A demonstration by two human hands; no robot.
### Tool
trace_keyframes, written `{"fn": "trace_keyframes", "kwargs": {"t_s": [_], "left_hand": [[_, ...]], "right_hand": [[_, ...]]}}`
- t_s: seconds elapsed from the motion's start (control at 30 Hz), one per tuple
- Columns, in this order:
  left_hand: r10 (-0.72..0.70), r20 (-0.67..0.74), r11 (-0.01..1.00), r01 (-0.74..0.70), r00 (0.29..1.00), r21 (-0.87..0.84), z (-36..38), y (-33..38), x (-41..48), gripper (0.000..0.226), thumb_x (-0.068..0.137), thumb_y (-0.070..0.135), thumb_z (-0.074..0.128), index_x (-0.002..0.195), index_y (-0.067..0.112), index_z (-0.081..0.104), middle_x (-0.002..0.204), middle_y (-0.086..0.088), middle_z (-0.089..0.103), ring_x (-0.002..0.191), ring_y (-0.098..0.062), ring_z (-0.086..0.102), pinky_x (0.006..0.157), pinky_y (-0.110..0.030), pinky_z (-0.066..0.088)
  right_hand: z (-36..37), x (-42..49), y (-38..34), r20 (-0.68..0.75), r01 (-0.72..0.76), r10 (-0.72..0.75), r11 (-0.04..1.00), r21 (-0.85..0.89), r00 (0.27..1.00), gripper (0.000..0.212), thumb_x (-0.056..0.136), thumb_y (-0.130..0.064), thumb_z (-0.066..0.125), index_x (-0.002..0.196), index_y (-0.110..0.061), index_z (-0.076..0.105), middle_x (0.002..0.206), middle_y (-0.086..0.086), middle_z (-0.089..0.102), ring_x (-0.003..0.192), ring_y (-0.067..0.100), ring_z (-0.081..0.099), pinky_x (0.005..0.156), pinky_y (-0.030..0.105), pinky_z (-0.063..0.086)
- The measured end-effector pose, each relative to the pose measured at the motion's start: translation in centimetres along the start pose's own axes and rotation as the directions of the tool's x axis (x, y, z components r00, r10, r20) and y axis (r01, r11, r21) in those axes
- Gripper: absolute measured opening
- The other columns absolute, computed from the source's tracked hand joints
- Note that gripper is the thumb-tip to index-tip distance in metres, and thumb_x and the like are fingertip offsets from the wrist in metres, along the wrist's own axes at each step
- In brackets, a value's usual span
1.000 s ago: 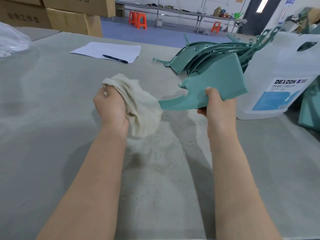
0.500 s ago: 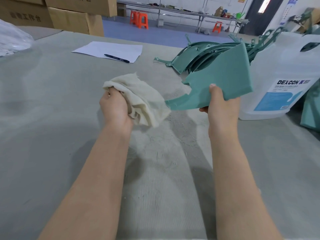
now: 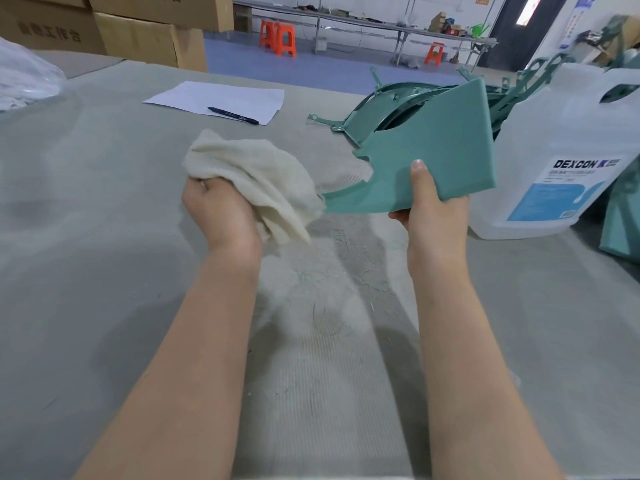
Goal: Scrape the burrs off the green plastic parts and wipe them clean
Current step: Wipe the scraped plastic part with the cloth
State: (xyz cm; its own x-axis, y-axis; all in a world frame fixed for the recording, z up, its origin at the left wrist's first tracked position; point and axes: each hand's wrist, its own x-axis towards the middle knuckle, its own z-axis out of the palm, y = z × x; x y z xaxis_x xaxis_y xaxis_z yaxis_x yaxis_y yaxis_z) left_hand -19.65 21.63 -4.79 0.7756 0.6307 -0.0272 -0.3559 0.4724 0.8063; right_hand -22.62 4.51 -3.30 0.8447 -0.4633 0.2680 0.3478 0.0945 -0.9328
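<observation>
Above the grey felt-covered table (image 3: 104,237), near the middle of the scene, your two hands are raised side by side. Your left hand (image 3: 218,206) has its fingers curled tight round a bunched cream cloth (image 3: 256,178), which spills out to the right of the fist and hangs down over its edge. Your right hand (image 3: 433,209) grips the green plastic part (image 3: 436,157) at its near edge, thumb laid flat on the upper face and the other fingers tucked beneath, so the broad flat panel tilts up and away from you. The part's narrow curved arm runs left from the panel, and its tip meets the right edge of the cloth; whether they truly touch is hard to tell. Below the hands, the table surface is littered with thin green shavings (image 3: 332,282). Farther off, just behind the held part, lies a pile of green parts (image 3: 388,98), nested together. To the right stands a white jug (image 3: 568,161) labelled DEXCON, close beside your right hand, and another green piece (image 3: 623,220) shows at the right edge. On the far left of the table, a sheet of paper (image 3: 214,98) lies flat with a pen (image 3: 232,115) on it. Cardboard boxes (image 3: 138,29) are stacked beyond the table's far left corner.
</observation>
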Motion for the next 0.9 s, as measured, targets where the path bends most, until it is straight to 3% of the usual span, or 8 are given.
{"fn": "trace_keyframes", "kwargs": {"t_s": [0.07,0.17,0.27,0.47,0.57,0.67,0.73,0.9], "left_hand": [[-0.143,0.12,0.973,0.162,0.982,-0.165,-0.1,0.0,0.0,0.029,0.1,0.008,0.033,0.105,0.003,0.061,0.099,-0.011,0.064,0.086,-0.023,0.062,0.08,-0.038,0.054],[-0.225,0.278,0.913,0.302,0.934,-0.276,-0.6,-0.3,0.0,0.04,0.102,0.006,0.023,0.077,0.011,0.054,0.057,0.002,0.06,0.053,-0.011,0.058,0.049,-0.018,0.048],[-0.3,0.322,0.839,0.409,0.898,-0.359,-0.9,-0.2,0.3,0.045,0.103,0.012,0.024,0.072,0.014,0.057,0.056,0.002,0.059,0.045,-0.012,0.057,0.042,-0.019,0.039],[-0.408,0.382,0.911,0.4,0.829,0.104,1.2,-0.5,-1.0,0.022,0.1,0.032,0.042,0.086,0.024,0.056,0.073,0.009,0.057,0.061,-0.005,0.055,0.056,-0.015,0.036],[-0.304,0.489,0.952,0.25,0.817,0.174,2.1,-1.0,-2.7,0.02,0.098,0.014,0.05,0.115,0.013,0.059,0.097,-0.002,0.069,0.077,-0.009,0.066,0.061,-0.019,0.051],[-0.214,0.413,0.964,0.124,0.885,0.234,1.8,-1.0,-2.7,0.024,0.096,0.008,0.05,0.118,0.009,0.06,0.104,-0.007,0.07,0.086,-0.012,0.067,0.068,-0.024,0.053],[-0.201,0.386,0.979,0.172,0.9,0.109,1.6,-0.7,-2.2,0.021,0.096,0.009,0.05,0.114,0.01,0.061,0.099,-0.004,0.07,0.088,-0.014,0.067,0.073,-0.026,0.053],[-0.158,0.378,0.951,0.243,0.912,-0.19,0.6,0.1,-1.0,0.006,0.093,0.013,0.047,0.089,0.013,0.052,0.087,-0.004,0.057,0.086,-0.021,0.056,0.095,-0.036,0.046]], "right_hand": [[0.2,-0.1,0.1,-0.013,0.0,0.0,1.0,-0.004,1.0,0.022,0.098,-0.015,0.052,0.086,-0.032,0.054,0.073,-0.023,0.06,0.06,-0.007,0.058,0.052,0.02,0.049],[0.4,-0.2,0.2,-0.069,-0.034,0.037,0.999,0.041,0.997,0.02,0.098,-0.017,0.053,0.085,-0.032,0.055,0.08,-0.019,0.062,0.065,-0.002,0.06,0.055,0.021,0.049],[0.2,0.1,0.1,-0.147,-0.086,0.111,0.983,0.162,0.983,0.012,0.098,-0.018,0.053,0.095,-0.029,0.056,0.093,-0.014,0.064,0.066,-0.002,0.062,0.057,0.018,0.049],[0.6,-0.2,0.0,-0.156,-0.123,0.156,0.972,0.202,0.975,0.012,0.098,-0.02,0.056,0.111,-0.019,0.056,0.103,-0.008,0.065,0.07,0.0,0.065,0.06,0.018,0.052],[1.7,-1.2,0.4,-0.056,-0.113,0.116,0.992,0.054,0.992,0.019,0.097,-0.023,0.057,0.117,-0.022,0.058,0.108,-0.011,0.066,0.091,0.003,0.066,0.08,0.026,0.056],[2.1,-2.1,0.4,0.018,-0.103,0.105,0.99,-0.092,0.994,0.029,0.096,-0.027,0.059,0.123,-0.016,0.061,0.116,-0.008,0.067,0.11,0.01,0.063,0.092,0.022,0.051],[2.1,-2.2,-0.2,0.222,-0.144,0.135,0.989,0.028,0.966,0.032,0.096,-0.03,0.058,0.123,-0.014,0.059,0.115,-0.001,0.069,0.104,0.013,0.066,0.081,0.024,0.055],[0.3,-1.0,-1.4,0.638,-0.486,0.178,0.803,0.346,0.749,0.09,0.071,-0.072,0.063,0.14,-0.018,0.044,0.135,0.015,0.054,0.13,0.031,0.05,0.113,0.049,0.035]]}}
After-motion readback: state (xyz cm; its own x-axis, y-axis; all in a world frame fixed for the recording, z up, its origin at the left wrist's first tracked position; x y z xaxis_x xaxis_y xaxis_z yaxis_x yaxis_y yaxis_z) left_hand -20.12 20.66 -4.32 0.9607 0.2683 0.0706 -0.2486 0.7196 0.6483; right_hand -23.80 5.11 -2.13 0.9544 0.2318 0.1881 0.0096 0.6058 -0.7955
